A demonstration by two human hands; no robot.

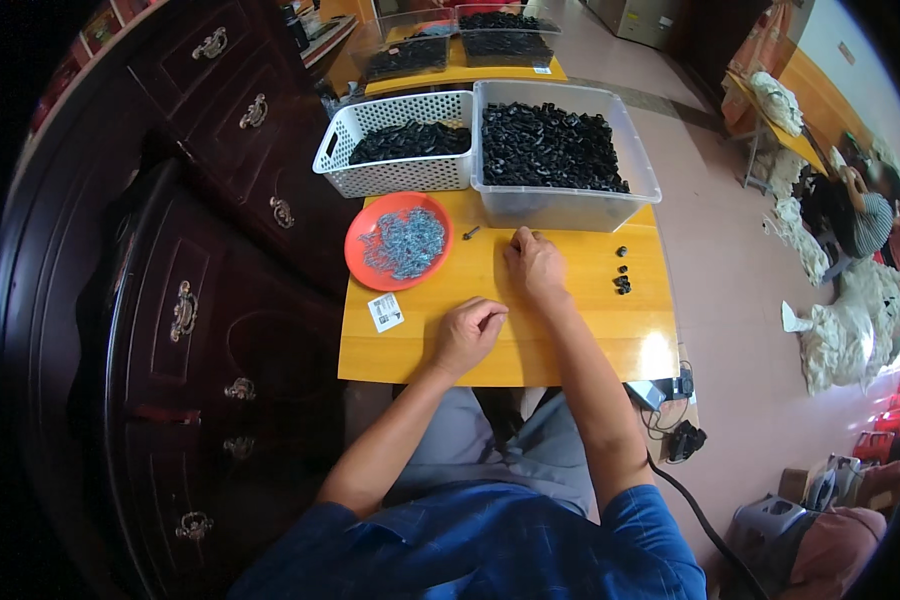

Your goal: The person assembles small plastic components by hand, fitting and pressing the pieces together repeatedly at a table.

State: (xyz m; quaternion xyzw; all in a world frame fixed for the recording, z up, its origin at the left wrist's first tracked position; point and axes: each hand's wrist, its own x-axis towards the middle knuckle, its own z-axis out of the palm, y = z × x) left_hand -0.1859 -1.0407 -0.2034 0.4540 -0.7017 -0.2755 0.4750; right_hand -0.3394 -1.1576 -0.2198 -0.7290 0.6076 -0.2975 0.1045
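My left hand (pixel 467 335) rests on the near part of the yellow table (pixel 590 340), curled into a fist with the thumb over the fingers. Farther forward, my right hand (pixel 536 265) lies on the table with its fingers bent under, just short of the clear plastic bin (pixel 570 207). Anything inside either hand is hidden. Small black plastic parts (pixel 545 145) fill much of that bin. Left of my right hand lies a single small screw-like piece (pixel 471 232). A red plate (pixel 355 255) holds a heap of small silvery metal pieces (pixel 407 243).
A white perforated basket (pixel 395 183) of black parts stands beside the bin. Several black pieces (pixel 623 284) lie at the table's right. A white printed label (pixel 386 312) lies near the plate. Dark drawers (pixel 185 310) border the left. Another person (pixel 870 215) sits far right.
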